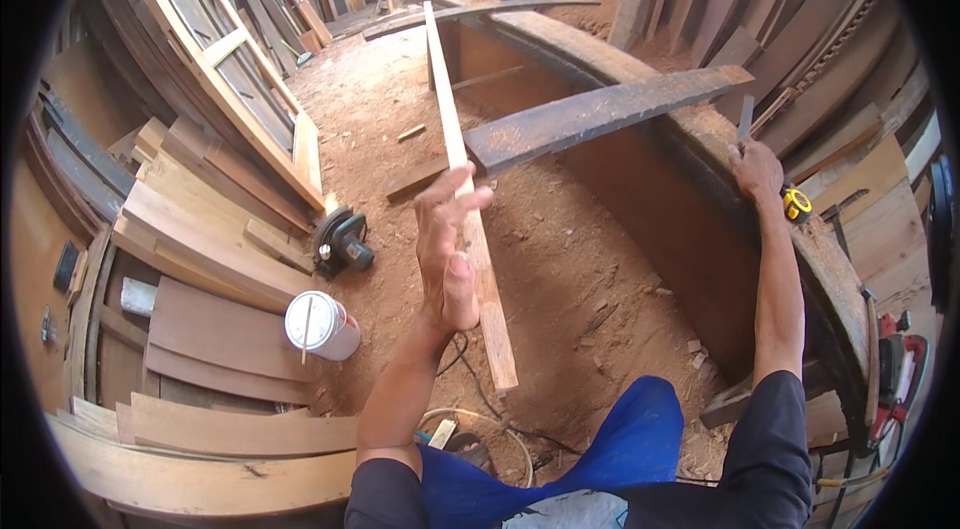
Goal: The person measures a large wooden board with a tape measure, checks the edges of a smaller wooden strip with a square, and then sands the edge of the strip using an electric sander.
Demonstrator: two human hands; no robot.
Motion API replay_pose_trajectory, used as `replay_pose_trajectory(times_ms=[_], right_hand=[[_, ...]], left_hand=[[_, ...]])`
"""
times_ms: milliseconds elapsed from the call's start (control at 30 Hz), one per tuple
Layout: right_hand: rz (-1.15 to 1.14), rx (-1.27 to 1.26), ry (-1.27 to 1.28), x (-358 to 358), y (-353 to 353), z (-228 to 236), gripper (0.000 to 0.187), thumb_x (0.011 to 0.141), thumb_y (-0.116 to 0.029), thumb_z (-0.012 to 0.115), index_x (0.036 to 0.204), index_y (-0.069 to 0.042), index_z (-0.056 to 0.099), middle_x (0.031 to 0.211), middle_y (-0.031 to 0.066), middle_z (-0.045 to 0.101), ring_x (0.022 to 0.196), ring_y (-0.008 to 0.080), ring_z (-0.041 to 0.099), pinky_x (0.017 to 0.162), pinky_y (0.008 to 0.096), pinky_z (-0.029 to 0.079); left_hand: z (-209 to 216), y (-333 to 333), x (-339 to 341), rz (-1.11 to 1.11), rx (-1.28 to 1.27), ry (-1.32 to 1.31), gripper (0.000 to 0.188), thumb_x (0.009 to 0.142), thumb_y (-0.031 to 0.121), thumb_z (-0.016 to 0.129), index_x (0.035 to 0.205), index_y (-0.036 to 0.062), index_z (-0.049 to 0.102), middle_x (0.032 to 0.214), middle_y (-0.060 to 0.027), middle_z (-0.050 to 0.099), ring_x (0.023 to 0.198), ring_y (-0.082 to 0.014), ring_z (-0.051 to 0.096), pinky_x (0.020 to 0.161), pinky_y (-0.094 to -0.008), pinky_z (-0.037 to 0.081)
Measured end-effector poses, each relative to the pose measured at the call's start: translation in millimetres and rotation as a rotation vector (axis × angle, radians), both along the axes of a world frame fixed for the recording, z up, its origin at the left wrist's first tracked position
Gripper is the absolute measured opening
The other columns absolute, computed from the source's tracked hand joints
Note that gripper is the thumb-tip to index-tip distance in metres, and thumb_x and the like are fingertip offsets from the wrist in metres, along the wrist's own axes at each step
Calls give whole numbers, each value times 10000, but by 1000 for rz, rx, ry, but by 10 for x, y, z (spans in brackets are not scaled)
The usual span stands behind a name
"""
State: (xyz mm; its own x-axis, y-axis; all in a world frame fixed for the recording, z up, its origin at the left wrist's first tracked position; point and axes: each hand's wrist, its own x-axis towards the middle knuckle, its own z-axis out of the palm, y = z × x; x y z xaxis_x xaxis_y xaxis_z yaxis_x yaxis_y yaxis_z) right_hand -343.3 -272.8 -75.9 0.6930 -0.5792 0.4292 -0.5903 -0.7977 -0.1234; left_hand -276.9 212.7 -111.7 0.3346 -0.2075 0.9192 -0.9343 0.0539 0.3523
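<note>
A long, narrow pale wooden strip (487, 279) slopes across the middle, its near end toward my knees. My left hand (447, 259) is against the strip's left side, with fingers apart and partly across it. I cannot tell how firmly it touches. My right hand (757, 170) is closed at the bench's far right edge. A flat grey blade-like tool (746, 117) sticks up from its fingers; its handle is hidden in the hand. Beside that wrist sits a yellow and black tape measure (797, 206). Under the strip, a thick dark plank (600, 116) reaches over to the bench.
The long bench (690, 144) curves along the right, with a red power tool (900, 379) near its close end. On the dusty floor at left stand a circular saw (343, 242) and a white bucket (330, 329). Stacked boards (220, 239) line the left; cables lie near my legs.
</note>
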Motion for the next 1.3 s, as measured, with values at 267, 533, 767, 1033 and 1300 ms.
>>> replay_pose_trajectory(times_ms=[267,533,767,1033,1300], right_hand=[[-92,-200,85,-19,276,2,430,921,-461,515,1109,-116,690,1094,166,668,1087,381,587,931,523,424],[-55,-184,19,-26,268,-117,415,946,-423,503,1159,-105,664,1158,163,643,1114,364,575,967,501,404],[-64,-210,4,-41,258,-140,425,944,-425,504,1165,-95,655,1146,148,648,1098,342,582,954,503,410],[42,-579,-447,-172,379,-221,428,868,-340,626,1212,-85,612,1187,181,618,1105,344,578,1003,478,382],[1239,469,249,-816,2723,-988,1023,738,-473,780,1466,33,270,1368,314,475,1208,441,533,1022,471,440]], left_hand=[[-199,589,-29,110,-120,161,620,1010,423,244,1394,-44,380,1495,-221,350,1419,-349,281,1185,-471,155],[-212,212,-768,0,-88,540,778,956,533,343,1502,-8,219,1575,-162,214,1467,-281,184,1200,-411,118],[-234,-120,-973,-513,-237,496,954,906,649,366,1529,-27,113,1606,-157,124,1480,-256,143,1195,-414,118],[-258,40,-766,-151,-248,363,906,905,633,421,1501,-15,206,1569,-233,218,1470,-337,183,1199,-432,99],[73,115,-621,-243,194,-6,461,882,466,528,1037,45,634,898,-120,723,992,-267,663,1031,-497,369]])
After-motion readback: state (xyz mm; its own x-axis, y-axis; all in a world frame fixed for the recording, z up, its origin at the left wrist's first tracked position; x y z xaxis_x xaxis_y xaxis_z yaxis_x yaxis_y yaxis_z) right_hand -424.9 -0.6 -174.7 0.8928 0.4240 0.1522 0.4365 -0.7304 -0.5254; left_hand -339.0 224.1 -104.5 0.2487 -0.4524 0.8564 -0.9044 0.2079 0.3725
